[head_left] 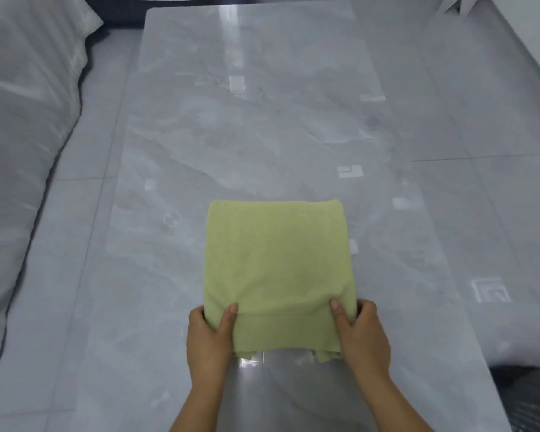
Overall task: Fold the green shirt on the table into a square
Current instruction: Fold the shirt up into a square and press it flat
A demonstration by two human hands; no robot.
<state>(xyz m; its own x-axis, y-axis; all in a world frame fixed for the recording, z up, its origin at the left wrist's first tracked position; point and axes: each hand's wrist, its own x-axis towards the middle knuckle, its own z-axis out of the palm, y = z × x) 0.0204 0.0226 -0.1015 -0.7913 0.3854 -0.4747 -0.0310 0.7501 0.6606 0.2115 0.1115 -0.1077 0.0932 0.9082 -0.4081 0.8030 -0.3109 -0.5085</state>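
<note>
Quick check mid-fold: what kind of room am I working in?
Probably a bedroom at home: white bedding at left, a glossy marble-look table holding the green shirt, grey tiled floor.

You have one green shirt (278,269), one glossy grey table (262,104), one white pillow (22,135), and two hands in view: your left hand (211,335) and right hand (360,335).

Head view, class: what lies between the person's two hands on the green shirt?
The ribbed hem of the green shirt spans the gap between the left hand and right hand, both gripping it; head view.
</note>
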